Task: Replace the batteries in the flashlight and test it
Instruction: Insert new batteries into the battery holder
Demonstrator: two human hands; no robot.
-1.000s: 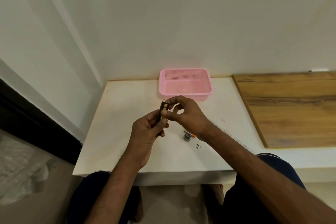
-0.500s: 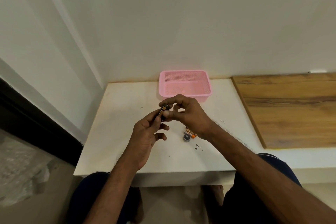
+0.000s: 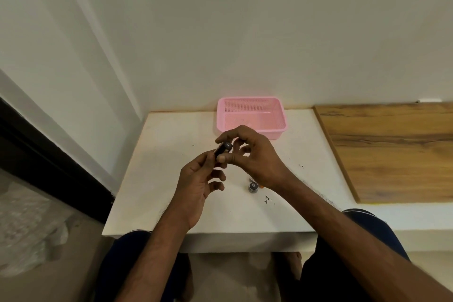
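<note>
Dark flashlight (image 3: 221, 149) tilted, held above table — black cap (image 3: 253, 187) lying beside orange batteries (image 3: 262, 186).

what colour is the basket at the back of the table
Pink, with a perforated mesh pattern on its walls. The basket shows best in the head view, the only one.

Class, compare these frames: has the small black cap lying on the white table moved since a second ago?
No. The black cap lies at the same spot on the white table, just left of the dark specks, while both hands work above it.

Pink basket (image 3: 252, 115) perforated plastic; board (image 3: 392, 152) matt wood grain; table (image 3: 166, 154) smooth white.
</note>
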